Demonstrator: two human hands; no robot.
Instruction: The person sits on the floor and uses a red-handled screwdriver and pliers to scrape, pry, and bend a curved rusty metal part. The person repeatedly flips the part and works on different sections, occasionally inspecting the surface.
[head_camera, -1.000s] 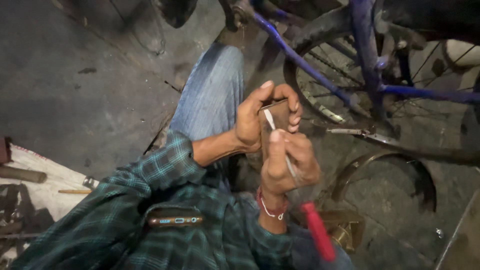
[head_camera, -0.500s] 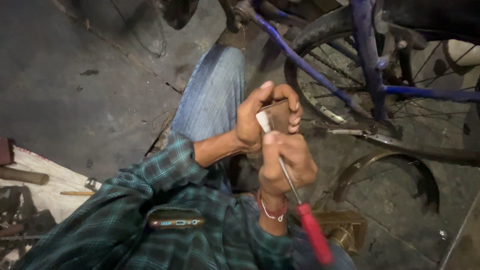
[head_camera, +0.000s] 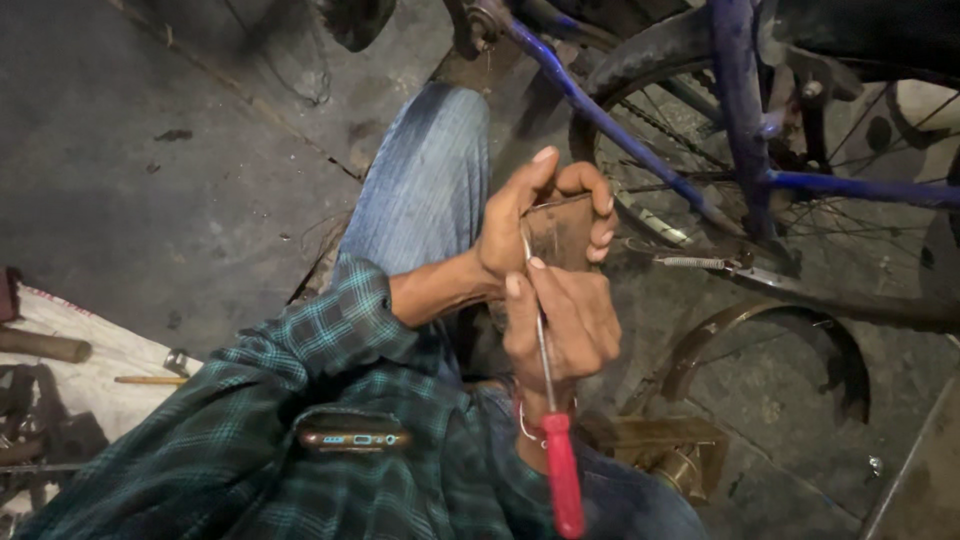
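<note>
Nearest the camera, a phone (head_camera: 352, 439) sits in the chest pocket of a green plaid shirt (head_camera: 250, 440). Just right of it, the red handle of a screwdriver (head_camera: 556, 455) points down toward the near edge, its thin metal shaft running up through the right hand (head_camera: 560, 320). That hand's fingers are curled tight around the shaft, thumb pressed along it, and a red thread circles the wrist. The shaft's tip meets a small dark brown block (head_camera: 562, 232) just beyond. The left hand (head_camera: 530, 215) grips that block, thumb raised on the left side and fingers wrapped over its far and right edges; the two hands touch each other above a knee in blue jeans (head_camera: 425, 185).

At the near right, a curved rusty metal strip (head_camera: 770, 335) lies on the floor beside a brassy part (head_camera: 680, 462). At the near left, a cloth (head_camera: 100, 350) carries a few tools. Farther off on the right stands a blue bicycle frame (head_camera: 740, 130) with its wheel (head_camera: 640, 90) and chain, on a dark concrete floor (head_camera: 170, 170).
</note>
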